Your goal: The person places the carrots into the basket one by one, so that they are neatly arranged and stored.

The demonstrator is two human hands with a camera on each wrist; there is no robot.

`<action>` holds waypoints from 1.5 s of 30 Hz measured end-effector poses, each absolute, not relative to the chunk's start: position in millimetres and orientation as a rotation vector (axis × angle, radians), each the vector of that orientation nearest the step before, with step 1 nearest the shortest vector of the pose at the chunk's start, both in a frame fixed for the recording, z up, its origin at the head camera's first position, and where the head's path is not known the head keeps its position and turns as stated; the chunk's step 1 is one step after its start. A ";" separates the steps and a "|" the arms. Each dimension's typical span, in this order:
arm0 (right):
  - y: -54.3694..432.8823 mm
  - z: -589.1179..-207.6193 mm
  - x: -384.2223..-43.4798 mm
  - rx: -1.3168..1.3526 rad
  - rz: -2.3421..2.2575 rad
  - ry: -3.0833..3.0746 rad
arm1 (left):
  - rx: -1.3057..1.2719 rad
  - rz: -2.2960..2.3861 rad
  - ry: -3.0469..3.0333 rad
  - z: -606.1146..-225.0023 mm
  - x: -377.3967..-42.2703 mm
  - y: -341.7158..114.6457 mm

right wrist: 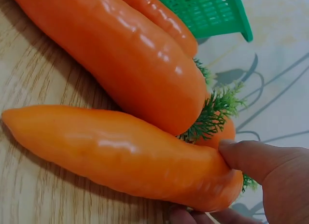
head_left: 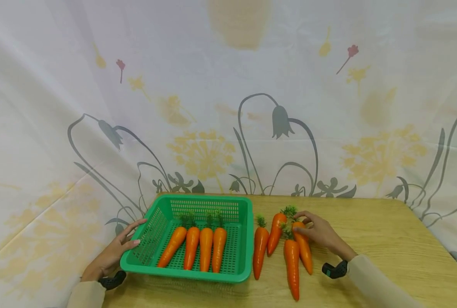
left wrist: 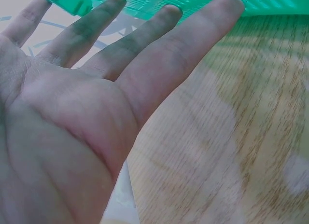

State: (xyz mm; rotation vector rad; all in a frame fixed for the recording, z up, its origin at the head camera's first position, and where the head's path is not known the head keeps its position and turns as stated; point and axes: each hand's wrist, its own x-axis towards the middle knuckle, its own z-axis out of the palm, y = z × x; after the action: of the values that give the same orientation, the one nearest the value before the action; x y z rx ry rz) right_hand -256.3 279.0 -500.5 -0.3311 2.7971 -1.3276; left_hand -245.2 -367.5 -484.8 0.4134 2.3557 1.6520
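Four-sided and slatted, a green plastic basket (head_left: 247, 256) stands left of centre in the head view, with several orange carrots (head_left: 191, 248) lying side by side inside. My left hand (head_left: 114, 251) is at the basket's left side. In the left wrist view its extended fingers (left wrist: 164, 64) touch the green wall. At the right, my right hand (head_left: 321, 231) pinches a carrot (head_left: 304, 250) near its leafy top. The right wrist view shows the thumb on that carrot (right wrist: 111, 151) and the other fingertips under it, partly hidden.
Right of the basket lie more carrots: one beside its wall (head_left: 260, 252), one tilted farther back (head_left: 276, 233), and one in front (head_left: 292, 265) overlapping the held carrot. All rest on a wooden table (head_left: 386, 239). A flower-printed curtain (head_left: 197, 85) hangs behind the table.
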 end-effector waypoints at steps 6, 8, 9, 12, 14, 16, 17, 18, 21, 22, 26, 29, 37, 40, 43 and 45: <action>281.6 -497.5 -256.2 -0.368 -1.322 2.819 | 0.423 1.666 2.347 -485.4 -245.7 -367.1; 282.5 -498.0 -256.5 -0.346 -1.306 2.821 | 0.413 1.672 2.340 -485.9 -245.8 -367.2; 282.9 -498.3 -256.4 -0.341 -1.295 2.818 | 0.406 1.675 2.336 -486.2 -245.8 -367.3; 283.4 -498.9 -256.2 -0.314 -1.270 2.808 | 0.396 1.676 2.328 -486.9 -246.0 -367.9; 283.9 -498.8 -256.1 -0.303 -1.265 2.792 | 0.394 1.680 2.326 -486.6 -246.0 -368.1; 284.6 -497.9 -256.2 -0.298 -1.270 2.773 | 0.395 1.679 2.328 -486.1 -245.9 -368.1; 285.0 -497.2 -256.4 -0.290 -1.277 2.764 | 0.400 1.678 2.330 -485.7 -245.7 -367.9; 285.5 -496.5 -256.6 -0.291 -1.283 2.754 | 0.404 1.674 2.335 -485.3 -245.6 -367.8; 287.1 -494.9 -256.7 -0.306 -1.273 2.742 | 0.412 1.666 2.346 -484.5 -245.0 -367.7; 287.7 -494.4 -256.6 -0.307 -1.268 2.740 | 0.413 1.665 2.346 -484.2 -244.7 -367.6; 290.2 -491.8 -255.2 -0.303 -1.269 2.734 | 0.412 1.666 2.344 -484.2 -244.2 -367.3; 292.3 -488.9 -254.2 -0.300 -1.301 2.728 | 0.416 1.672 2.336 -484.7 -244.2 -367.2; 297.8 -474.0 -253.7 -0.285 -1.379 2.753 | 0.412 1.677 2.331 -485.8 -243.7 -366.6; 299.4 -467.6 -254.5 -0.278 -1.414 2.760 | 0.407 1.675 2.332 -486.0 -243.9 -366.8; 300.9 -462.2 -256.3 -0.281 -1.428 2.773 | 0.403 1.668 2.339 -485.2 -244.2 -367.0; 300.5 -457.9 -257.3 -0.288 -1.438 2.779 | 0.396 1.661 2.345 -484.9 -244.6 -367.5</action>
State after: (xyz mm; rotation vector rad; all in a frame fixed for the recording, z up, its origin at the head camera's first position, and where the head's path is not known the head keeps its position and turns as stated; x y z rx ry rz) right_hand -257.3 300.5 -457.9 -0.2879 2.7792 -1.4381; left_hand -244.6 -367.5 -484.9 0.3962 2.3454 1.6612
